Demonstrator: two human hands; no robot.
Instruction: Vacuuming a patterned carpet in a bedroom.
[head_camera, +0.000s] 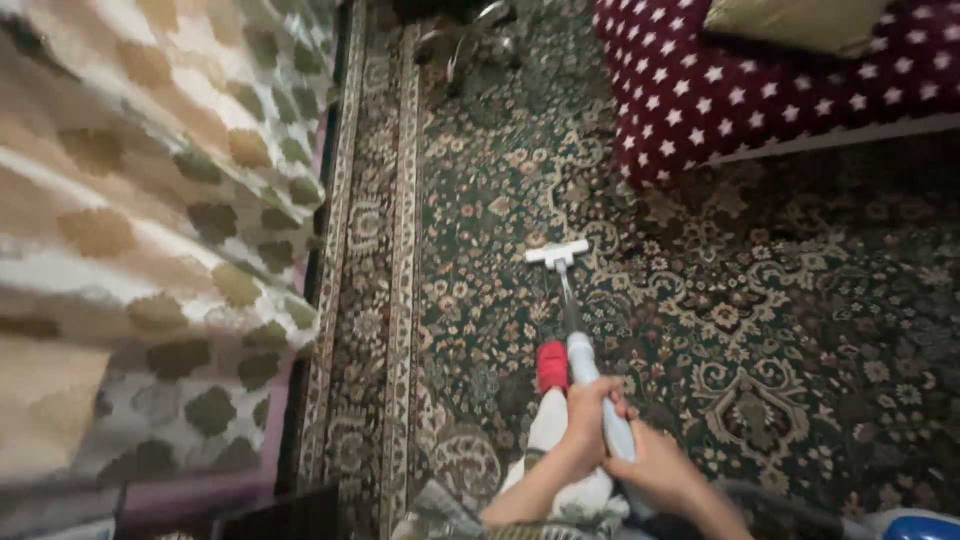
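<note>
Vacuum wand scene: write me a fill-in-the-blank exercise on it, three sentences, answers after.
1. The left hand and right hand both grip the vacuum wand, so it is held by ____ hands.
2. The white nozzle rests on a patterned ____.
3. The dark red cover at upper right is dotted with white ____.

Answers: two; carpet; stars

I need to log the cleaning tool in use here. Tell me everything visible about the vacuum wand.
The vacuum wand is a slim tube, dark and thin toward the floor, thicker and pale bluish-white near the hands, seemingly plastic. It ends in a flat white T-shaped floor head resting on the dark green patterned carpet. It slants away from the person. The left hand wraps it from the left; the right hand holds it lower down. A red sock-clad foot sits just left of it.
</note>
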